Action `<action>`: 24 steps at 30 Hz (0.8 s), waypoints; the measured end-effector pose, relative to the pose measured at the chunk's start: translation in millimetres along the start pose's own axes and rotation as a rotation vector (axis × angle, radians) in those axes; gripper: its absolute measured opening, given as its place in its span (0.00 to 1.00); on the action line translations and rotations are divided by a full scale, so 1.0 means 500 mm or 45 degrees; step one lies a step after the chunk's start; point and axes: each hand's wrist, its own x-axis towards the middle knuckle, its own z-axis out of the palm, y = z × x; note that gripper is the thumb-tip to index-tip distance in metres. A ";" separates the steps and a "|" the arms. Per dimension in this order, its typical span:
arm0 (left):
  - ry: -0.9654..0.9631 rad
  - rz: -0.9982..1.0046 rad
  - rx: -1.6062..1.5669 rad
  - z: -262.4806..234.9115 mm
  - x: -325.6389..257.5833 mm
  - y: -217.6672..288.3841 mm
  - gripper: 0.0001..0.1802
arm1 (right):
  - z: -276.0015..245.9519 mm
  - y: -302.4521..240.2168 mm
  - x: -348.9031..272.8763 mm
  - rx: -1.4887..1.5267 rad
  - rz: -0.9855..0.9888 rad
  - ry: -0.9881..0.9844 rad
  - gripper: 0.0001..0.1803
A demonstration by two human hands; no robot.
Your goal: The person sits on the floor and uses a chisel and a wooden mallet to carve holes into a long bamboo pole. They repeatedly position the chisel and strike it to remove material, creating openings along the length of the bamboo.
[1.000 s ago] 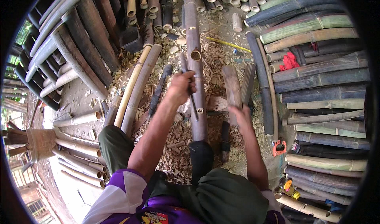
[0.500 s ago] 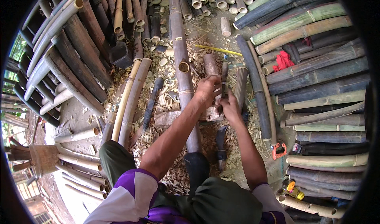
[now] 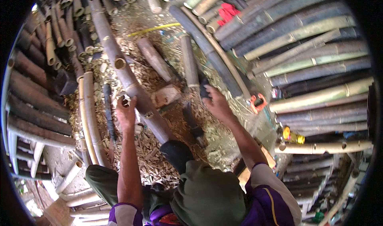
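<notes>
Two bare hands: both were held well apart above a chip-strewn floor (image 3: 218, 146).
Left grip: the fingers of the left hand (image 3: 126, 113) were curled beside the pole's left edge; whether anything was held, or the pole touched, could not be told.
Right grip: the fingers of the right hand (image 3: 217, 103) were half bent at a dark, slim object (image 3: 204, 87); whether it was grasped or merely neared could not be told.
Bamboo pole: the long, grey-brown bamboo pole with a round cut hole (image 3: 128, 78) was laid lengthwise between the hands, its near end set at a black-covered foot (image 3: 175, 153).
Middle ground: a short, brown, round log (image 3: 154, 59) and a grey, ribbed bamboo length (image 3: 188, 60) were seen right of the pole, with a pale, rough wooden block (image 3: 166, 95) and a dark, curved-bladed tool (image 3: 192, 122) nearer the body.
Left side: a black, slender-handled tool (image 3: 108, 109) was placed beside two long, thin poles.
Farther off: a yellow measuring tape (image 3: 155, 28) was stretched beyond the log, and a red cloth (image 3: 228, 13) was draped on stacked bamboo.
</notes>
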 end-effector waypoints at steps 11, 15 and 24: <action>-0.376 -0.288 -0.367 -0.025 0.034 0.038 0.33 | -0.301 0.534 -0.421 -0.671 0.802 -0.022 0.69; -0.368 -0.332 -0.328 -0.042 0.021 0.070 0.35 | -0.284 0.565 -0.295 -0.909 0.542 -0.193 0.68; -0.234 -0.254 0.090 -0.015 0.010 0.089 0.28 | -0.280 0.829 -0.352 -0.611 0.318 -0.329 0.87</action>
